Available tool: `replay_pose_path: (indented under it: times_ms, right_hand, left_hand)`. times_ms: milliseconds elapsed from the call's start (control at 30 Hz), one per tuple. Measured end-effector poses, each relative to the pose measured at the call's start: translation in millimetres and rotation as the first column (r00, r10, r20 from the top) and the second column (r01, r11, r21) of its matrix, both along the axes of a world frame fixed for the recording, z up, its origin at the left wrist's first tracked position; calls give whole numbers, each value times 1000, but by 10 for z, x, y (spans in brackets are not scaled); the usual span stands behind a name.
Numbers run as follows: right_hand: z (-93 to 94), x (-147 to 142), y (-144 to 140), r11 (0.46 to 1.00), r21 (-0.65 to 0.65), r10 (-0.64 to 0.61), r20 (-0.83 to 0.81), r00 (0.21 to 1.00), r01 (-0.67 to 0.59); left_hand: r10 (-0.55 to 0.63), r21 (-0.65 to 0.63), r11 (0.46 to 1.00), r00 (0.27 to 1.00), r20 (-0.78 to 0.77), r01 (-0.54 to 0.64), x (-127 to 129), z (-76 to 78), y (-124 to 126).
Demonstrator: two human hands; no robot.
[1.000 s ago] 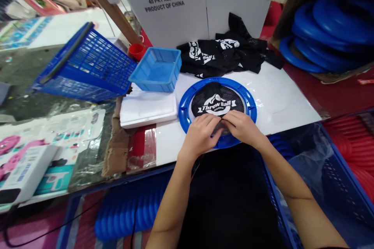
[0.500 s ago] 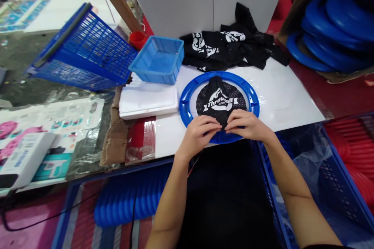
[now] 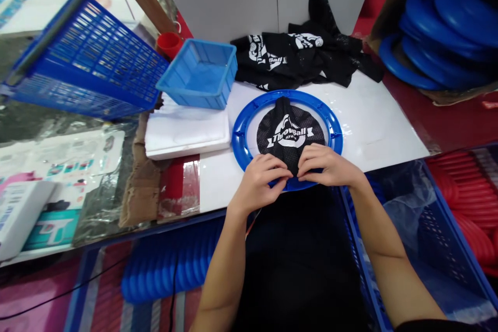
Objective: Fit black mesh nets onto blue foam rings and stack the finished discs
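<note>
A blue plastic ring (image 3: 241, 135) lies flat on the white board. Inside it is a round black mesh cloth (image 3: 291, 132) printed "ThrowBall" in white; its far edge reaches up to the ring's far side. With fingers pinched, my left hand (image 3: 264, 179) holds the cloth's near edge over the near side of the ring. Close beside it, my right hand (image 3: 324, 166) pinches the same edge, a small gap between the two hands. The fingertips hide part of the near rim.
Behind the ring lies a pile of black printed cloths (image 3: 299, 57). A light-blue tray (image 3: 200, 75) rests on white foam sheets (image 3: 187, 135) at left, beside a red cup (image 3: 169, 44) and a tilted blue basket (image 3: 97, 57). Blue rings (image 3: 439, 36) are stacked at right.
The view has shifted slightly, so most things sit a little further left and higher. Both hands stay at the cloth's near edge, with a slightly wider gap between the fingertips.
</note>
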State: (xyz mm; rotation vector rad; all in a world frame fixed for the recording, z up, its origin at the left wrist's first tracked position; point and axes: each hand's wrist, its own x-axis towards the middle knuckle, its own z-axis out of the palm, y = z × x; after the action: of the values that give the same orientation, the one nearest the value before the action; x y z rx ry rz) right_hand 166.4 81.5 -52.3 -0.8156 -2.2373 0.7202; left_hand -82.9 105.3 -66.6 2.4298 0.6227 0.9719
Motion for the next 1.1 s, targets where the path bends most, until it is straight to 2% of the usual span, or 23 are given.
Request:
replay_pose_path:
  times_ms: [467, 667, 800, 867, 900, 933, 1000, 1033, 1067, 1100]
  right_hand:
    - [3, 6, -6, 1000, 2, -12, 49, 999, 11]
    - [-16, -3, -5, 998, 53, -23, 100, 995, 18]
    - [-10, -10, -13, 999, 48, -30, 117, 993, 25]
    - [-8, -7, -13, 999, 33, -39, 112, 993, 35]
    - [-9, -6, -12, 999, 28, -41, 104, 994, 38]
    - [-10, -9, -14, 999, 25, -47, 92, 995, 45]
    - [-15, -38, -35, 998, 20, -62, 72, 995, 61]
    - [-16, -70, -60, 997, 15, -75, 69, 995, 74]
    - [-16, -115, -99, 995, 7, -96, 72, 993, 96]
    - [-12, -172, -151, 992, -8, -128, 82, 988, 129]
  left_hand:
    - [-7, 11, 1000, 1000, -26, 7, 3, -2, -6]
    - [23, 23, 1000, 998, -60, -22, 27, -1, -32]
    - [21, -26, 999, 999, -29, -22, 8, 43, -45]
    - [96, -59, 994, 995, 22, -95, -3, 61, -18]
    - [180, -56, 982, 983, 33, -178, -6, 62, 6]
    - [290, -42, 956, 957, 25, -289, -7, 53, 36]
    - [508, 2, 861, 861, -38, -508, -4, 13, 104]
    - [572, 13, 819, 816, -86, -574, -2, -16, 138]
    - [596, 13, 800, 791, -138, -600, -3, -46, 172]
    - [583, 6, 805, 790, -189, -593, -7, -73, 205]
